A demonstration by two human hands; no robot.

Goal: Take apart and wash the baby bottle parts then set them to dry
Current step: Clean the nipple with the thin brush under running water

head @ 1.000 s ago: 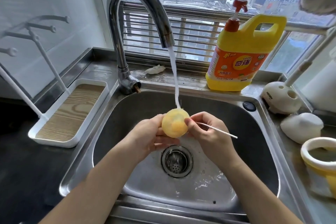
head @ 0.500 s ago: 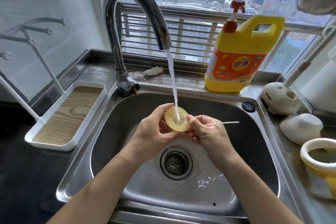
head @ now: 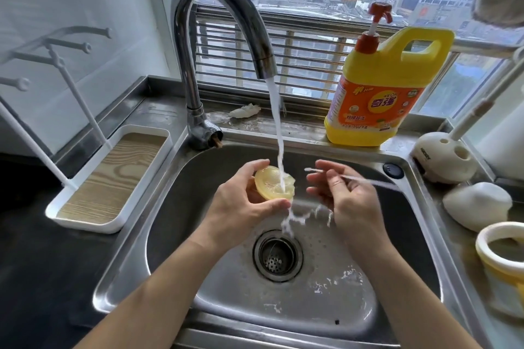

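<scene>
Over the steel sink point(head: 181, 207), under the tap's stream point(head: 279, 133), our left hand point(head: 241, 201) grips a soft translucent yellow silicone bottle nipple point(head: 269, 187) between thumb and fingertips, our right hand point(head: 344, 200) just beside, not touching it, pinching a thin white swab stick point(head: 368, 181)

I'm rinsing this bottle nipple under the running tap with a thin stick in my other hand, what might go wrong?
The wet nipple, held at its edges by the left hand under the water stream, may slip into the sink. The thin white stick looks loosely pinched by the right hand and might drop toward the drain. Water striking the nipple could splash outward.
</scene>
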